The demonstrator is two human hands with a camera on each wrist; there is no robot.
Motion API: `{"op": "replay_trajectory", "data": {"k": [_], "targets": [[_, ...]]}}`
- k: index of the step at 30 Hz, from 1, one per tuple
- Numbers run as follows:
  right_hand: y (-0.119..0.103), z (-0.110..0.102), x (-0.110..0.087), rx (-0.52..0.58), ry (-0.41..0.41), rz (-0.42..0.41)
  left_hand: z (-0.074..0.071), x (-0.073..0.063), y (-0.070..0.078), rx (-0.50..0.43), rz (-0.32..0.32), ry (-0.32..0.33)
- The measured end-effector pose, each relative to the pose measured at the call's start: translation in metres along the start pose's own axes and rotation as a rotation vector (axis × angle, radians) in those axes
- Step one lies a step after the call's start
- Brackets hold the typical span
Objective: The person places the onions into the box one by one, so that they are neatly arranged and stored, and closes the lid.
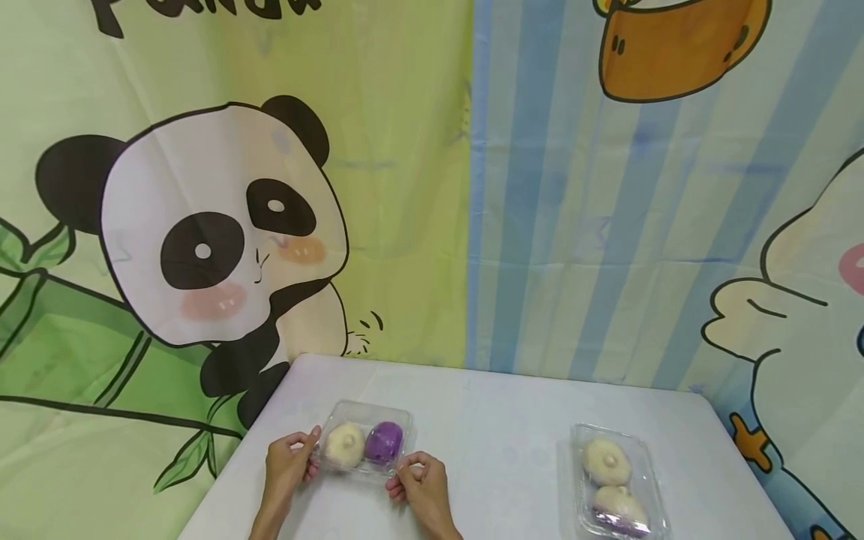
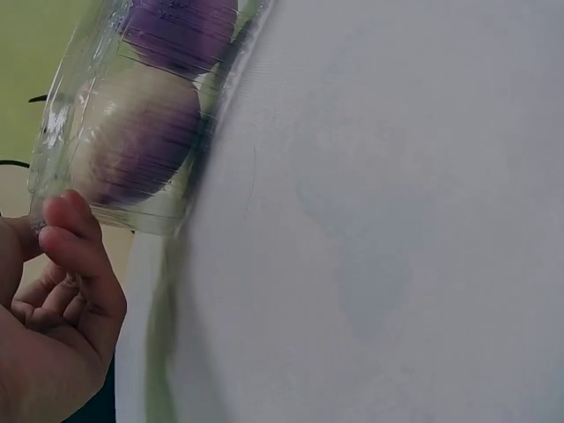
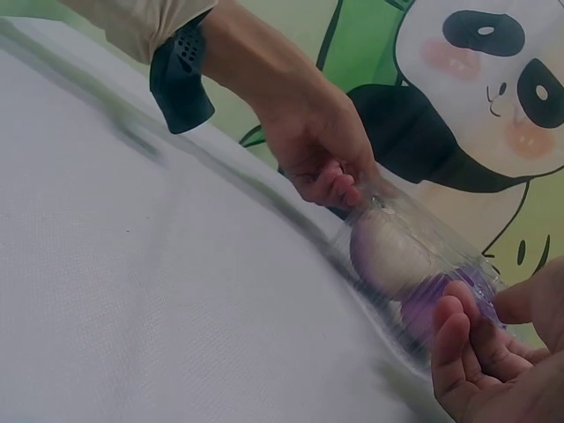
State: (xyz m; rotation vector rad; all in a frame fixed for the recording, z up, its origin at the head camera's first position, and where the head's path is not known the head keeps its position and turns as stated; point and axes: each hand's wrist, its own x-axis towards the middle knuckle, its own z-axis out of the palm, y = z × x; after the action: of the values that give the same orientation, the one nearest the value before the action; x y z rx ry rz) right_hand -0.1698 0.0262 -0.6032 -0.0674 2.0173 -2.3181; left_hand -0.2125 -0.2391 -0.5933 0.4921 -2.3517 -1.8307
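Note:
A clear plastic container (image 1: 367, 412) holds a cream-white bun (image 1: 344, 445) on the left and a purple bun (image 1: 385, 442) on the right. With thumb and fingertips, my left hand (image 1: 286, 461) pinches the left end of this box. At its near right corner, the right hand (image 1: 425, 484) grips the edge between thumb and fingers. In the left wrist view, the white bun (image 2: 137, 141) shows purple on its lower side through the ribbed plastic. The right wrist view has both hands at opposite ends of the container (image 3: 352, 233).
On the right of the white table (image 1: 499, 450) lies a second clear container (image 1: 649, 457) with two pale buns, the nearer one purple at its base. Behind the table hangs a curtain (image 1: 405, 225) printed with a panda and blue stripes.

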Motion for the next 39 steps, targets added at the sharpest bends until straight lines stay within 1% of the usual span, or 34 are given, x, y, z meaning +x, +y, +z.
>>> {"op": "replay_trajectory", "data": {"k": [2,5,10,12,13,15,19,22,24,30,35,37,39], "targets": [[-0.001,0.001,0.001,-0.005,0.029,-0.003,-0.001,0.000,-0.002,-0.031,-0.004,-0.023],[-0.003,0.001,0.002,-0.016,0.070,0.001,-0.005,0.001,-0.005,-0.065,-0.023,-0.085],[-0.008,0.000,0.004,-0.019,0.110,-0.004,-0.017,0.006,-0.006,-0.130,-0.061,-0.283],[-0.008,0.000,0.005,-0.020,0.117,-0.007,-0.022,0.006,-0.006,-0.159,-0.068,-0.346],[-0.008,0.000,0.005,-0.019,0.119,-0.009,-0.023,0.006,-0.006,-0.166,-0.068,-0.364],[-0.007,0.000,0.007,-0.031,0.124,-0.014,-0.024,0.006,-0.006,-0.180,-0.047,-0.379],[-0.006,0.001,0.008,-0.041,0.128,-0.014,-0.023,0.004,-0.007,-0.199,0.005,-0.383],[-0.004,0.001,0.009,-0.037,0.132,-0.012,-0.021,0.001,-0.009,-0.208,0.043,-0.367],[-0.003,0.001,0.009,-0.045,0.135,-0.010,-0.020,0.001,-0.011,-0.207,0.055,-0.358],[-0.001,0.003,0.008,-0.070,0.150,-0.009,-0.017,-0.001,-0.013,-0.205,0.036,-0.313],[0.001,0.003,0.009,-0.092,0.169,-0.032,-0.013,-0.004,-0.014,-0.251,0.007,-0.261],[0.001,0.002,0.009,-0.086,0.168,-0.043,-0.011,-0.005,-0.014,-0.273,-0.010,-0.236],[0.000,0.001,0.008,-0.061,0.159,-0.062,-0.009,-0.006,-0.015,-0.282,-0.016,-0.224]]}}
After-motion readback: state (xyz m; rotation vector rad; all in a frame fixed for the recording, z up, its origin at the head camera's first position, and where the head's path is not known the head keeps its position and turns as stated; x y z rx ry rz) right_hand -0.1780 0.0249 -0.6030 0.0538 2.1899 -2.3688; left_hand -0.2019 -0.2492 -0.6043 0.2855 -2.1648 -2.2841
